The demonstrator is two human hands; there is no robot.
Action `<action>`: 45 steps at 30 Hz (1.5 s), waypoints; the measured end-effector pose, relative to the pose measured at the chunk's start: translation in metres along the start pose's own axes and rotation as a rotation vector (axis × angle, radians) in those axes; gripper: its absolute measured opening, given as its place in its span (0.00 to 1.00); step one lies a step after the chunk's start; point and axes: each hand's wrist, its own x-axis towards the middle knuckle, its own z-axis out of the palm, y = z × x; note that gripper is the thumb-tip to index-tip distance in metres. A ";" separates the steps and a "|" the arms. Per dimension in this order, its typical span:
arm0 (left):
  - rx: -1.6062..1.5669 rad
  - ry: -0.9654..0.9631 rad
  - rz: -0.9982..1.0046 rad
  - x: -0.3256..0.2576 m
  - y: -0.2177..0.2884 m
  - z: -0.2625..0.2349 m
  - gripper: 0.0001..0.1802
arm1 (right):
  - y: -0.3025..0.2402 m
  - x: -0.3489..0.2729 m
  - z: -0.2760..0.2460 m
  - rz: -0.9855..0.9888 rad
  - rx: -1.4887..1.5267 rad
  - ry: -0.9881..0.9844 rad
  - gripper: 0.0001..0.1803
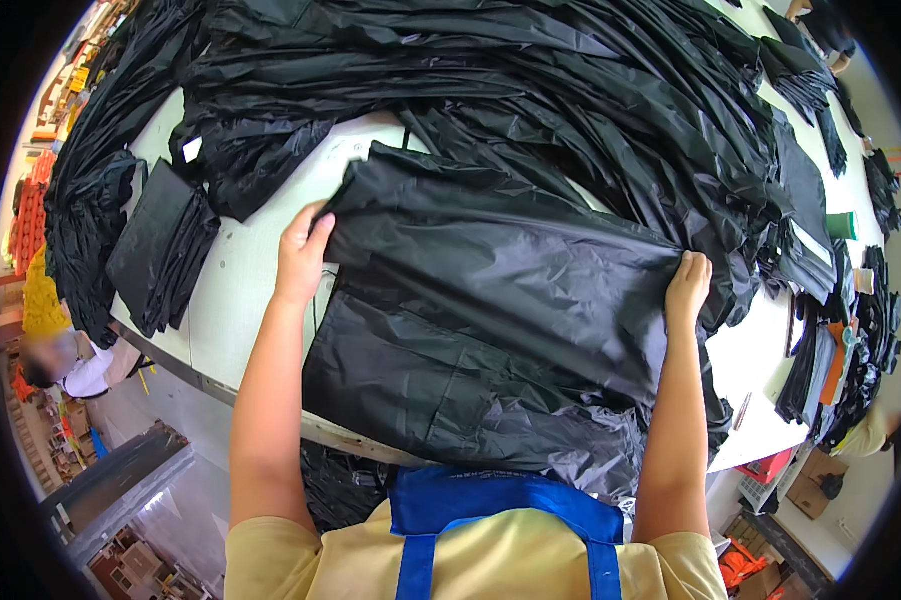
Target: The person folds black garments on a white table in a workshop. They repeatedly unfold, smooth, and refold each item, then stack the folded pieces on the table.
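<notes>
Looking down past a yellow shirt and a blue apron. Holding, with both hands well apart, a wide sheet of black fabric, shiny and lightly creased, over the white worktop. Closed on its left edge with the left hand; closed on its right edge with the right hand. Showing just below it, nearer the apron, a seamed black layer; impossible to tell whether joined to the sheet. Piled across the far side of the worktop, a long heap of black cloth. Lying to the left, a folded black stack. Standing far right, a green cylinder. Visible beyond the worktop at far left, a blurred person.
</notes>
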 end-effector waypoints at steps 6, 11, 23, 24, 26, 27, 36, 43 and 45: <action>0.077 -0.353 -0.113 0.024 0.018 0.007 0.19 | 0.000 0.001 -0.002 0.029 -0.005 -0.033 0.10; 0.181 -0.158 -0.060 0.074 0.032 0.047 0.08 | 0.003 0.004 -0.002 0.086 0.004 -0.037 0.10; 0.800 -0.073 0.350 0.118 0.008 0.067 0.08 | 0.029 -0.001 0.008 0.094 0.022 -0.082 0.10; 0.759 -0.116 0.259 0.118 0.016 0.067 0.09 | 0.027 -0.002 0.005 0.075 0.002 -0.067 0.10; 0.838 -0.141 0.286 0.116 0.015 0.066 0.09 | 0.028 -0.001 0.011 0.041 0.004 -0.039 0.10; 0.903 -0.187 0.220 0.114 0.017 0.068 0.10 | 0.025 0.000 0.010 0.038 0.006 -0.039 0.10; -0.010 -0.221 -0.346 0.125 0.034 0.042 0.07 | 0.020 0.000 0.008 0.045 -0.003 -0.039 0.11; 0.623 0.211 0.868 0.079 0.073 0.089 0.13 | 0.019 0.004 0.005 0.092 0.013 -0.062 0.09; 0.899 -0.104 0.824 0.066 0.055 0.096 0.26 | 0.020 0.004 0.006 0.106 0.032 -0.062 0.08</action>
